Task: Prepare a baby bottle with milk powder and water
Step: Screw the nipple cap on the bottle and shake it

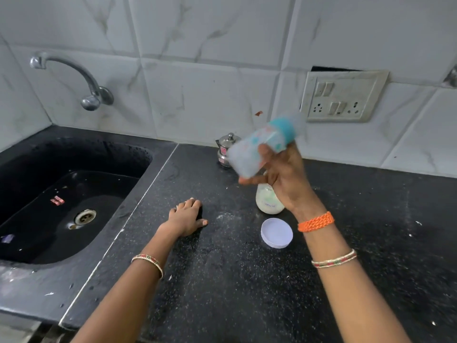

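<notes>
Round white lid (pixel 276 233), speckled black counter (pixel 222 280)

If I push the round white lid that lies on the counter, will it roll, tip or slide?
The white lid lies flat and low, so it will probably slide, not roll or tip. It looks like thin plastic, likely very light. The powder-dusted counter may let it slip easily.

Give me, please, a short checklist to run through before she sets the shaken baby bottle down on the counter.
1. Right hand has a grip on the baby bottle: ok.
2. Teal collar seated on the bottle: ok; its tightness, cannot tell.
3. Powder dissolved: cannot tell, the bottle is blurred.
4. Powder jar closed: not ok, its white lid lies on the counter.
5. Left hand away from the bottle, resting on the counter: ok.
</notes>
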Motion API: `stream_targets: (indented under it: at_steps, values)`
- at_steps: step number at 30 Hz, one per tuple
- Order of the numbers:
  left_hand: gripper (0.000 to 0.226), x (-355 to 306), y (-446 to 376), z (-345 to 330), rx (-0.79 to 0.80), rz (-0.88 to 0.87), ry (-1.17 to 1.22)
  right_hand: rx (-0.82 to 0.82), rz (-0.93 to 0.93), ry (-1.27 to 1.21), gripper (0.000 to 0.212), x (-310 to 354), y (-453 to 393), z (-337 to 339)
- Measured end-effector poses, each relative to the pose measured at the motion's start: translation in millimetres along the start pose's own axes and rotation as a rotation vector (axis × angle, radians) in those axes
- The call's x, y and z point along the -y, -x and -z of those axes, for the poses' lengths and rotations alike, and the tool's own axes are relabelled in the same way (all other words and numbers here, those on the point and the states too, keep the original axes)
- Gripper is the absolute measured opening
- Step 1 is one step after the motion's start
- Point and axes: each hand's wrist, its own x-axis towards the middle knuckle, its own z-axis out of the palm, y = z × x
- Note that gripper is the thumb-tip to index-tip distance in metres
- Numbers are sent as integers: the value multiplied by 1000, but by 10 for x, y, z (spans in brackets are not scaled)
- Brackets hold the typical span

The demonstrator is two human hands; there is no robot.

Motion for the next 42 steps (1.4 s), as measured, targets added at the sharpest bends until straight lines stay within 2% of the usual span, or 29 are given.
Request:
stream_targets:
  at_steps: [2, 3, 6, 10, 13, 14, 17, 18, 21, 22, 25, 26, 28, 29, 30, 32, 33, 34, 37, 38, 39, 42]
  values:
    - [70, 3, 1, 14, 10, -2, 4, 112, -96, 266, 80, 25, 18, -35]
    - [70, 7, 3, 19, 14, -2, 8, 112, -86, 307, 84, 21, 26, -34]
    - [67, 5, 19, -9, 0, -7, 2, -27, 30, 187, 97, 77, -24, 7]
    - [69, 30, 52, -37, 14, -12, 21, 198, -49, 568, 106, 155, -54, 3]
    - [70, 40, 54, -46, 19, -18, 30, -11, 75, 385, 106, 194, -94, 48]
    - [69, 39, 54, -58, 16, -15, 36, -23, 102, 367, 103, 246, -111, 65]
    - [70, 51, 61, -53, 30, -16, 53, 195, 42, 577, 107, 334, -61, 43]
    - [71, 61, 55, -52, 35, -18, 61, 164, 65, 573, 109, 318, -46, 47]
    - [69, 61, 54, -69, 29, -20, 68, -118, 265, 324, 99, 294, -41, 133]
    - [69, 56, 58, -77, 29, -18, 73, -106, 275, 313, 97, 304, -41, 163]
    - [70, 70, 46, -68, 39, -23, 82, 135, 159, 530, 104, 323, 20, 166]
    - [69, 76, 43, -70, 36, -25, 85, 90, 177, 511, 105, 311, 21, 159]
    - [68, 73, 38, -79, 23, -31, 76, -131, 319, 336, 102, 274, 0, 186]
    - [68, 71, 40, -88, 20, -31, 75, -187, 364, 270, 100, 256, -18, 211]
    - [68, 71, 40, -90, 21, -30, 75, -171, 362, 259, 100, 241, -30, 198]
    - [69, 78, 36, -69, 35, -28, 75, -41, 292, 399, 108, 230, -20, 93]
    - [70, 84, 28, -63, 41, -26, 76, -35, 299, 447, 112, 229, 2, 54]
    - [70, 87, 17, -62, 40, -25, 74, -103, 350, 413, 113, 245, 0, 14]
    - [71, 83, 23, -74, 27, -21, 58, -481, 542, 35, 101, 391, -18, -29]
    - [71, 77, 25, -68, 27, -21, 57, -504, 593, 6, 99, 431, -20, -16]
    - [71, 73, 29, -50, 31, -21, 51, -468, 605, 53, 98, 455, -7, -31]
    - [69, 48, 11, 27, 37, -17, 40, -225, 533, 407, 107, 420, 148, -197]
